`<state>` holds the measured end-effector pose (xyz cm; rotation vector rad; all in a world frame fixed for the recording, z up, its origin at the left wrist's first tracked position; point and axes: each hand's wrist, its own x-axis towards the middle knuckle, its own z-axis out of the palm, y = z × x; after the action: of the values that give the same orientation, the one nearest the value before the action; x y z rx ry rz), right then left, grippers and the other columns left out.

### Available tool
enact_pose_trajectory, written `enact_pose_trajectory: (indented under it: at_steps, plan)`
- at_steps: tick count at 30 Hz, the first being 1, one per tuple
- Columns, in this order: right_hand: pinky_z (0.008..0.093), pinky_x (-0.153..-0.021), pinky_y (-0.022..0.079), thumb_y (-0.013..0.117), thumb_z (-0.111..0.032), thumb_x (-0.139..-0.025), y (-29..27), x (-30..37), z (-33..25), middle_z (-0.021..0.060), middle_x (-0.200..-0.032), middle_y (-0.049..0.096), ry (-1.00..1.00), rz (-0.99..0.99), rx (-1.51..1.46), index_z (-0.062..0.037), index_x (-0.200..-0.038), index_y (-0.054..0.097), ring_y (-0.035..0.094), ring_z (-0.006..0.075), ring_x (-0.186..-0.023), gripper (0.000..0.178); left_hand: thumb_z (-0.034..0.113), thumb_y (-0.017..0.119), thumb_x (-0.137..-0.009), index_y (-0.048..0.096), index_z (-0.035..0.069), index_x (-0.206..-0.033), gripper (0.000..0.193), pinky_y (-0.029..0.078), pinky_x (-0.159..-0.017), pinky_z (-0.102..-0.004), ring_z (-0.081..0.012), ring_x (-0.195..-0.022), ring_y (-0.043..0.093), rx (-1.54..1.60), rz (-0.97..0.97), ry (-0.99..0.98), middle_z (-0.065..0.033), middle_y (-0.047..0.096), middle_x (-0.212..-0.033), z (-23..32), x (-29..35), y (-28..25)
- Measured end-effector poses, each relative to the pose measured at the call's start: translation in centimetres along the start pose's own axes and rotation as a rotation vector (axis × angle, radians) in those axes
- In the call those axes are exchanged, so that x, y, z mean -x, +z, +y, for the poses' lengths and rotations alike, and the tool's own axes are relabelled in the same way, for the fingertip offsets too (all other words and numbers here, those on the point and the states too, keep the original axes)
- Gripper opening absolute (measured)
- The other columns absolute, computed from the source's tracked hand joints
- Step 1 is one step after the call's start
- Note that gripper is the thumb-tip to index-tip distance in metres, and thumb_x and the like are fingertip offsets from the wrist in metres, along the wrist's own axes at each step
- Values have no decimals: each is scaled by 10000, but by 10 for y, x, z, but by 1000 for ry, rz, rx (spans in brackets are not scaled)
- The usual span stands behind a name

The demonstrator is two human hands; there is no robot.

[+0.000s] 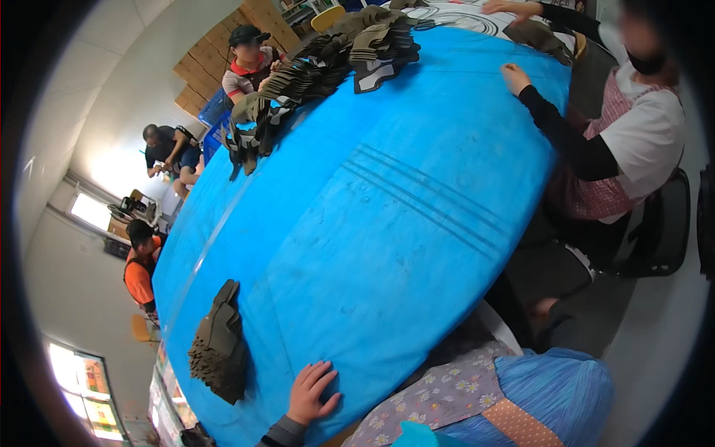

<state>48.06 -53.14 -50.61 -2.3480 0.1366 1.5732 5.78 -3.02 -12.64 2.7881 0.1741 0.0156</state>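
Head view: the left hand (pixel 313 392) is resting spread, seemingly empty, near and right of the brown stack (pixel 221 340) stretching near-to-far, the unseen right hand leaving its state untellable.

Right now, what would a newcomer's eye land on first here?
The big bright blue table fills the middle. Then come the dark flat pieces heaped along its far side, with a smaller pile at lower left. Just right of that pile, the left hand rests on the table.
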Motion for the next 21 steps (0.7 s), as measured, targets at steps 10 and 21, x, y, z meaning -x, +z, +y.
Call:
enact_pose_trajectory:
  at_steps: [10,21]
  plan:
    - [309,-732,505,692,-227,-821,-149,327,-277,74,-800,725,-954,-154,573,-28,-857,727,676,158,-771,206,257,727,-731,592,50,-1206,535,368,-1043,-474,-363,-1237,480,10,110,-58,-160,531,-1328,7,-1,6]
    - [276,-693,475,732,-250,-819,-160,270,-521,78,-804,663,-1426,333,-93,23,-1312,455,629,139,-739,628,259,708,-775,558,73,-1257,538,360,-1059,-466,-327,-1250,474,-34,72,-48,-133,503,-1363,9,1,-4]
